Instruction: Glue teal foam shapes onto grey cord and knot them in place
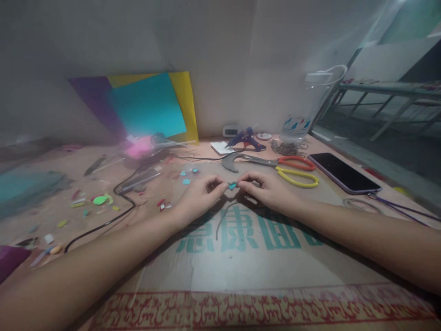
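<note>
Between my two hands, just above the printed board, is a small teal heart-shaped piece (232, 186). My left hand (203, 196) pinches its left edge between thumb and forefinger. Its right edge is pinched the same way by my right hand (267, 191). A thin grey cord (222, 220) hangs or lies below the heart; whether it joins the heart I cannot tell. Beyond my left hand lie several small blue cut shapes, one like a flower (186, 182). Past my right hand rest large scissors (272, 162) with one red and one yellow handle.
At the back are a blue glue gun (246, 140), a clear jug (298, 110) and coloured sheets (148, 108) against the wall. A phone (344, 172) lies on the right. Scraps, a green piece (100, 200) and a black cable (103, 225) spread over the left side.
</note>
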`<state>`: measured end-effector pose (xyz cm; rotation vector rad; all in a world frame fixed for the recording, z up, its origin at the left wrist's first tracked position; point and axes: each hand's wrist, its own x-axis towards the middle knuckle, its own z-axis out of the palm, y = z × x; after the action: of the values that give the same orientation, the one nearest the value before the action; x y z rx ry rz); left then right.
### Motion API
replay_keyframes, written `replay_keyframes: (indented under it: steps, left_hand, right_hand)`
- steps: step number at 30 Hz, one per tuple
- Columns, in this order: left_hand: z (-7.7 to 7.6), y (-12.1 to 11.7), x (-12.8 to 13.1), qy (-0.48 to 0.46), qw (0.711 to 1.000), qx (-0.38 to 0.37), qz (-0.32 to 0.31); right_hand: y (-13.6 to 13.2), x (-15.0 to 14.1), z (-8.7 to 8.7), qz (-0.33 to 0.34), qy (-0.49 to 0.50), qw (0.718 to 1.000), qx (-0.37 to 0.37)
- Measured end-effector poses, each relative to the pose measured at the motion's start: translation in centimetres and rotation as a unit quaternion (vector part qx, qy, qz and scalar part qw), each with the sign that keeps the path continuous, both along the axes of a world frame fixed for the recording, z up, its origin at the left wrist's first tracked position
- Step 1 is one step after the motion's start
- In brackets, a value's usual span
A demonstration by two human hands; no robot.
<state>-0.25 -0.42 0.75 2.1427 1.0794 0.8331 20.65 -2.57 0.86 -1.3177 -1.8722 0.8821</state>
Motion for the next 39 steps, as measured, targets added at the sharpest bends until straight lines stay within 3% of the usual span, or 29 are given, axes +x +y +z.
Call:
replay_keyframes:
  steps: [8,20,26,39]
  left_hand:
    - [-0.16,-0.06,-0.06,0.006,1.000,-0.007,-0.023]
    - [-0.59,-0.17,-0.13,-0.080,0.992,-0.078,-0.052]
    - [-0.31,0.03,-0.27,0.005,0.999,-0.035,-0.041]
    - [-0.44,0.00,-0.28,-0.001,0.999,-0.016,-0.044]
  right_hand:
    - [-0.13,-0.19,0.55,-0.004,-0.016,1.000,-0.002]
    - [-0.28,-0.14,0.10,0.019,0.084,0.991,-0.104]
    - [-0.19,-0.07,0.02,0.017,0.071,0.995,-0.074]
    - [-0.21,-0.02,-0.06,0.035,0.073,0.996,-0.041]
